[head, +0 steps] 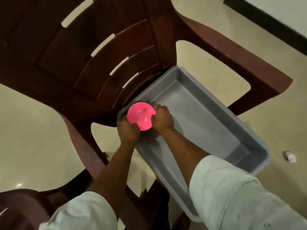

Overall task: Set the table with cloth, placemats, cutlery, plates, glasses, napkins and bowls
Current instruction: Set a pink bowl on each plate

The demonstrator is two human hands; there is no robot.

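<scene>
Both hands, left (128, 130) and right (163, 119), grip a pink bowl (141, 116) over a grey tub (207, 113) on a chair (99, 47); tub otherwise bare, suggesting late-stage setting; no surface visible.

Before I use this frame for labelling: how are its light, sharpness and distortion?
Head view: dim, warm indoor light; a small glare spot on the floor; wide-angle bending curves the chair and wall edge; the pink bowl and both hands, left and right, look slightly soft; the grey tub shows soft shadows inside.
</scene>
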